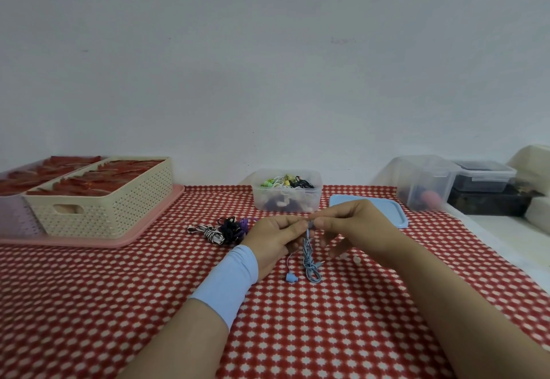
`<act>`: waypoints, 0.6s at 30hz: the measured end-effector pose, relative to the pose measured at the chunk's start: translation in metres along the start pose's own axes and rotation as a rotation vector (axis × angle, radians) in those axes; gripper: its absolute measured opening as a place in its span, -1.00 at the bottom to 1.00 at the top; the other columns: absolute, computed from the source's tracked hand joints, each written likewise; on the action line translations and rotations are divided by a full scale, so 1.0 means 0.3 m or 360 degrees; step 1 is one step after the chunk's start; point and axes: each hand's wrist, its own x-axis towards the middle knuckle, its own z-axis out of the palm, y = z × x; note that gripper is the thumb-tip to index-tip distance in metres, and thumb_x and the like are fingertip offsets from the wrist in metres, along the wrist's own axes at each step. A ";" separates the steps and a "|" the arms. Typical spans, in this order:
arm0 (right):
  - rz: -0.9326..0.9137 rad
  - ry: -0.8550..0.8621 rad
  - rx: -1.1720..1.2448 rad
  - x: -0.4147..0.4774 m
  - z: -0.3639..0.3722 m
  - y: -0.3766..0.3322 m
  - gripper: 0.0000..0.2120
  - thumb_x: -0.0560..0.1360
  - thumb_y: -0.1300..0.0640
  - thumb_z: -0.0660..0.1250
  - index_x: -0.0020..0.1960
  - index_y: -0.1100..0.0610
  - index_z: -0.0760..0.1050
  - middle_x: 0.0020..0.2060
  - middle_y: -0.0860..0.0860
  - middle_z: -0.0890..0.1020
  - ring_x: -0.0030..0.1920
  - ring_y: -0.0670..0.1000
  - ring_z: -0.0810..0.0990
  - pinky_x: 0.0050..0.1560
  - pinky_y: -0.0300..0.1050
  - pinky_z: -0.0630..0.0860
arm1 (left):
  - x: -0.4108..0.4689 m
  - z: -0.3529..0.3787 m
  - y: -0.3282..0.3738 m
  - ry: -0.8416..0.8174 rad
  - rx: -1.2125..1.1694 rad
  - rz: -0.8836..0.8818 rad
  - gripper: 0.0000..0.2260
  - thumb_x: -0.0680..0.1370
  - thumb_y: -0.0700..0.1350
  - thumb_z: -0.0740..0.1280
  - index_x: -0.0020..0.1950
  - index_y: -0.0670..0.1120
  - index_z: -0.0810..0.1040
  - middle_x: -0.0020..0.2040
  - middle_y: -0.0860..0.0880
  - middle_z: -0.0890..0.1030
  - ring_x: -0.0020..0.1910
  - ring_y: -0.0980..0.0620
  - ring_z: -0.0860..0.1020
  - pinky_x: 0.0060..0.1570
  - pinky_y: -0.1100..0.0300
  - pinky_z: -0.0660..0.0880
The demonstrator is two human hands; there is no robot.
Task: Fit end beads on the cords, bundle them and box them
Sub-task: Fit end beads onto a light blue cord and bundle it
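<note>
Red-white cloth [119, 304] covers the table. Far L: cream basket [104, 212] w/ red items, on a pink tray [143, 229]. Centre back: clear box [287, 200] w/ bundled cords inside; blue lid [393, 212] lies flat just R of it. L hand [276, 235] & R hand [357, 227] meet in front of the box, both pinching the top of a blue cord [309, 256]; its rest hangs to the cloth. Bundles [226, 229] lie just L of L hand. Blue bead [291, 278] on cloth beside the cord.
</note>
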 end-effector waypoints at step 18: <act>0.0099 -0.0103 0.0097 -0.009 -0.017 -0.012 -0.88 0.51 0.21 0.46 0.00 0.16 0.75 -0.11 0.25 0.73 -0.28 0.08 0.64 -0.28 -0.07 0.63 | -0.003 -0.007 0.002 -0.0085 0.0025 0.0034 -0.80 0.63 -0.19 0.27 0.16 -0.24 0.61 -0.18 -0.06 0.64 -0.21 0.07 0.52 -0.09 0.25 0.53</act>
